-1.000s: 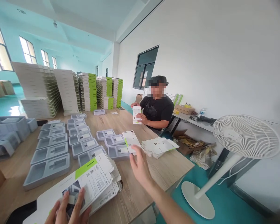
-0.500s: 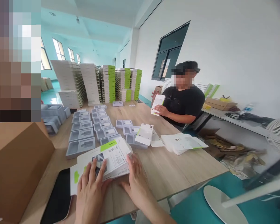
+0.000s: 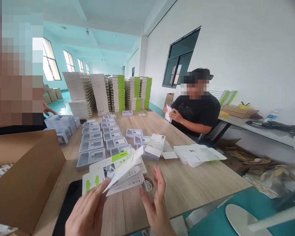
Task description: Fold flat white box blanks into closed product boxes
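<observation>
My left hand (image 3: 89, 201) is closed on the near edge of a flattened carton (image 3: 125, 167), which is tilted up off the stack. Under it lies a stack of flat printed cartons (image 3: 94, 172), white with green patches and a dark picture. My right hand (image 3: 156, 198) is open, fingers apart, just right of the stack and holding nothing. A roll of tape (image 3: 147, 184) lies on the table between its thumb and fingers. Rows of grey plastic trays (image 3: 91, 158) stand beyond the stack. A white-and-green carton (image 3: 156, 145) leans on some trays.
A brown cardboard box (image 3: 41, 183) stands at left beside a black tablet-like slab (image 3: 70, 203). Flat white cartons (image 3: 196, 154) lie at right. Tall carton stacks (image 3: 118, 95) rise at the far end. Across the table, a co-worker (image 3: 194, 108) handles a carton. Another person stands at left.
My left hand has raised one carton from the stack. My right hand has come off the stack's right edge and opened, revealing the tape roll. The co-worker's carton has turned and lowered.
</observation>
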Action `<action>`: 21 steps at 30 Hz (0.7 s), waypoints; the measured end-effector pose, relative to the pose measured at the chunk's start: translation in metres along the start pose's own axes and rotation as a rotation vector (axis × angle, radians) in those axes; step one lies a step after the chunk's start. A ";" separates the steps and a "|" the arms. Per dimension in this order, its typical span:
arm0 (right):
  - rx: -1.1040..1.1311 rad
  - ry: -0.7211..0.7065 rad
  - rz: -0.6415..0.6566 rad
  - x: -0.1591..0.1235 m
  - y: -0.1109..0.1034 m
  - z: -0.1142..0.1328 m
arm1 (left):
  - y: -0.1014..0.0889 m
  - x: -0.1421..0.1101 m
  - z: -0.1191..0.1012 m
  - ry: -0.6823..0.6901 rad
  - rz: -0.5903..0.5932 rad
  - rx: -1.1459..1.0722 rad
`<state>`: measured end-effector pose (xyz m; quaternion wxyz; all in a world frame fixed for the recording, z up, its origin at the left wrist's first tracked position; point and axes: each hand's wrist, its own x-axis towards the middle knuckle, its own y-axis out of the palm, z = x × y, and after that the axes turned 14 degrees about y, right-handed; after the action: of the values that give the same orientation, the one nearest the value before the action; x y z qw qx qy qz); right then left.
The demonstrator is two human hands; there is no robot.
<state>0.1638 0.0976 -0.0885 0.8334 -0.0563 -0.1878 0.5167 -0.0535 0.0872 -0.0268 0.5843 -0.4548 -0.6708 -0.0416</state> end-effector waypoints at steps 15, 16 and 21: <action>0.398 0.329 0.349 -0.032 -0.035 0.060 | 0.007 -0.006 -0.044 -0.830 -0.037 -0.620; 0.414 0.242 0.325 -0.029 -0.038 0.063 | 0.006 -0.006 -0.042 -0.864 -0.058 -0.637; 0.327 -0.298 0.238 -0.033 -0.040 0.051 | -0.007 -0.024 -0.025 -1.076 -0.078 -0.904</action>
<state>0.1654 0.0455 -0.0385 0.7277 0.1346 -0.2146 0.6374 -0.0416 0.0550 -0.0351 -0.0770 -0.5862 -0.7994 -0.1066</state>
